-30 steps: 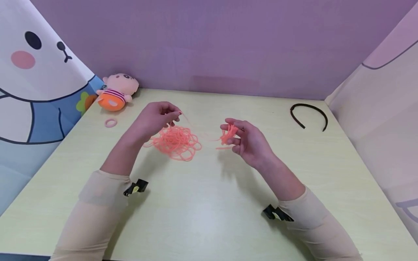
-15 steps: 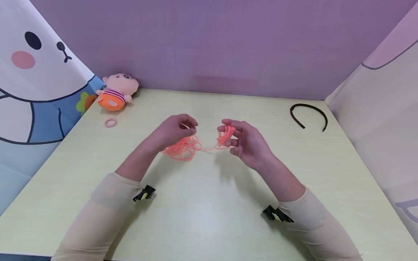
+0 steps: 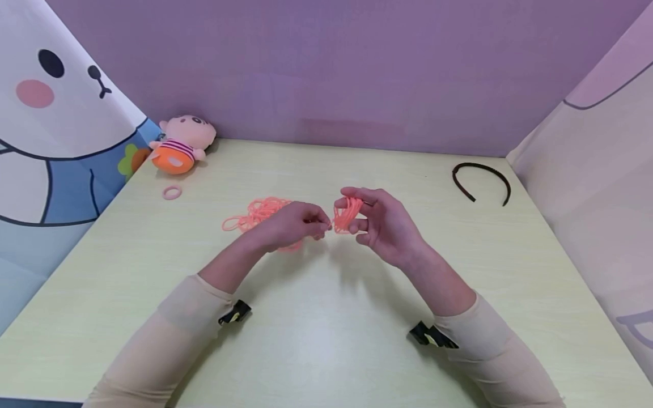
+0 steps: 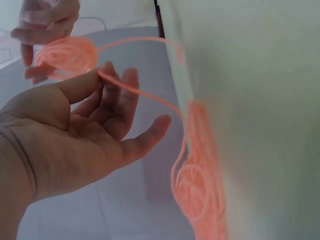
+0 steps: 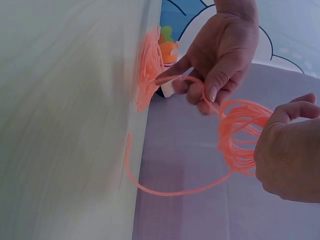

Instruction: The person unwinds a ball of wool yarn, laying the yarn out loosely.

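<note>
A loose tangle of coral-orange cord (image 3: 262, 211) lies on the table, partly hidden behind my left hand (image 3: 293, 226) in the head view. Between thumb and forefinger that hand pinches a strand (image 4: 135, 91), which runs down to the tangle in the left wrist view. My right hand (image 3: 390, 226) holds a small wound coil (image 3: 348, 214) of the same cord, looped round its fingers above the table. The left fingertips are right beside the coil. From the coil's underside a free end (image 5: 167, 193) hangs in an arc toward the table in the right wrist view.
At the back left a plush doll (image 3: 183, 144) in orange shorts leans by the wall, with a pink ring (image 3: 172, 192) in front of it. A black headband (image 3: 482, 165) lies at the back right. A purple backdrop (image 3: 326, 73) rises behind the table (image 3: 326, 340).
My left hand has come down and to the right, from above the tangle to beside the coil, pinching the strand now. The right hand has stayed nearly in place, its coil tilted slightly leftward.
</note>
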A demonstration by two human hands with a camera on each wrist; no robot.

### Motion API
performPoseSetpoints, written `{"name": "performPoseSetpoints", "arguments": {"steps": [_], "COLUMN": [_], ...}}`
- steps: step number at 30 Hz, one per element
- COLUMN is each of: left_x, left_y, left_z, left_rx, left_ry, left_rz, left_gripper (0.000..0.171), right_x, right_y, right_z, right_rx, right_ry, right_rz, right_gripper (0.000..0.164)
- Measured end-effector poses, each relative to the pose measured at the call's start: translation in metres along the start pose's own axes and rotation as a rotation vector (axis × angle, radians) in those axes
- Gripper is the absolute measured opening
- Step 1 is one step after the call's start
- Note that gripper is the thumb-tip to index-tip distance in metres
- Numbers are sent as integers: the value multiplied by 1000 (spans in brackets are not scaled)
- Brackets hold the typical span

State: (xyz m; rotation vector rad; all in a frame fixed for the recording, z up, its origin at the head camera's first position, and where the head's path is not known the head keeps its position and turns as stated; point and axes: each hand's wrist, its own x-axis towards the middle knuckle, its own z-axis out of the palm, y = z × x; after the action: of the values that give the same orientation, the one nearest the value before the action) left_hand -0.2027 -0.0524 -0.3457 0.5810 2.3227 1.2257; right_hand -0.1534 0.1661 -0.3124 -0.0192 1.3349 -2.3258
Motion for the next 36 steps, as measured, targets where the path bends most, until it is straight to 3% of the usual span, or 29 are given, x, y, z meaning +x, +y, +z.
{"name": "performPoseSetpoints", "arguments": {"steps": [4,8,12,19,28,32,36], "left_x": [-3,-8,-14,-21,-27,-28,-30], "left_y": [1,5,9,13,14,12,7], "left_z": [-13,-29,-42,-55,-66,-71,-78], "left_rx": [-16,-91,-176,-278,-341,-350,-322], "left_ry": [109,248,337,439,518,543,568], "left_rz": [-6,-15,-8,41,58,35,-34], "left_gripper": [18,17,19,17,18,18,20], "right_x": [1,2,2,3,6,6,5], "right_y": [0,0,0,-1,-2,-3,-4], "right_z": [0,0,-1,-3,-5,-5,-5], "right_rx": [-10,-25,-38,-24,2,18,40], "right_ry": [14,38,64,110,157,172,194], "right_rz": [2,3,7,-3,-29,-37,-53], "right_gripper": [38,38,39,39,32,31,32]}}
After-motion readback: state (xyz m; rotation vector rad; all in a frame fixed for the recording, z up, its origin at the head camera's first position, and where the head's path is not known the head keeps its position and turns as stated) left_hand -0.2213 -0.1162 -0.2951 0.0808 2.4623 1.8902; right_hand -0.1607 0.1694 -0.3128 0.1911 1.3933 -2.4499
